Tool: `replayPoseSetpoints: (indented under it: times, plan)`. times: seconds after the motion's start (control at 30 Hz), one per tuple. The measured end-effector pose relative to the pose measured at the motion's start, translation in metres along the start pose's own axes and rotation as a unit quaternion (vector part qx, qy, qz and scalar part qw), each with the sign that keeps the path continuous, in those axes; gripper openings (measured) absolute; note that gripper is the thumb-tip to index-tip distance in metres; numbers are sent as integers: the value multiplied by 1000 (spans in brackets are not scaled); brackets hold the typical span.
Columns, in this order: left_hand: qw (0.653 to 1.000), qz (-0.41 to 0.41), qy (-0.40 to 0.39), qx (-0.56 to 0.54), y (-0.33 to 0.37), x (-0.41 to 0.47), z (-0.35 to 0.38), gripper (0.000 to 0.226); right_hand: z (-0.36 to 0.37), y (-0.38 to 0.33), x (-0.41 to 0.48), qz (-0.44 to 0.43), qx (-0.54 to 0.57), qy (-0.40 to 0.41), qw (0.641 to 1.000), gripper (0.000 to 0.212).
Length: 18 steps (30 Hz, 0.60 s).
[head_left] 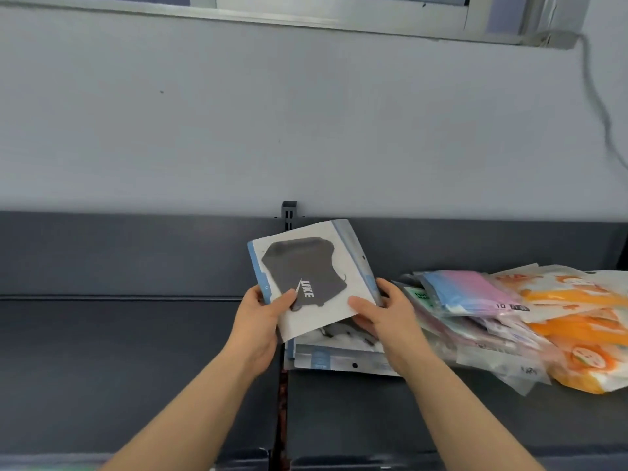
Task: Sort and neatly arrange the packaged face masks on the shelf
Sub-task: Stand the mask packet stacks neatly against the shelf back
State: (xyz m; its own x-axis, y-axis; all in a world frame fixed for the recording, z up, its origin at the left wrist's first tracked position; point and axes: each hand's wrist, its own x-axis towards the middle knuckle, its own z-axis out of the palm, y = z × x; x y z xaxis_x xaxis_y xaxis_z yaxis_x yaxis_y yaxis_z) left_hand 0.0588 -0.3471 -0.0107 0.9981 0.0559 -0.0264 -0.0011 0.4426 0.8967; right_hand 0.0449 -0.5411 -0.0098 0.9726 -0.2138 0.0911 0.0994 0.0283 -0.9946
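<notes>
Both hands, left (263, 309) & right (377, 309), grip the black-mask pack (316, 277) above its stack (336, 358) on the shelf (136, 351); slick film, so it could slip w/ a loose pinch.

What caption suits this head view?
Left hand and right hand hold a black-mask packet over a stack on the shelf.

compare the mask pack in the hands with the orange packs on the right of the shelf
The black-mask pack is white with a blue edge; the orange packs are printed orange and white. The black-mask pack is lifted and tilted, held by the left hand and right hand; the orange packs lie in a loose overlapping heap on the shelf. Both are flat plastic pouches.
</notes>
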Motion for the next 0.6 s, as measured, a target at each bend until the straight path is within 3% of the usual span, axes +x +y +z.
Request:
replayPoseSetpoints:
  times: [0.07,0.17,0.23,0.37,0.43,0.5,0.6]
  plan:
    - [1000,19,5,12,3,2,-6,76,-2,-6,7,-12,38,13,999,64]
    - [995,62,62,39,18,13,-28,110,-9,-10,16,-40,-65,2,997,67]
    - [989,79,72,102,31,18,-42,101,-9,-15,18,-48,-104,-18,993,69]
    - [960,-8,-74,271,48,15,-50,48,-3,-23,25,-71,-95,-48,992,72]
    - [959,5,-44,279,49,17,-56,31,-5,-24,28,-69,-98,-62,991,74]
    - [972,33,13,234,50,20,-66,24,-12,-22,28,-63,-171,-80,980,73]
    - [978,33,59,195,48,21,-80,18,-23,-14,20,-46,-319,-162,933,72]
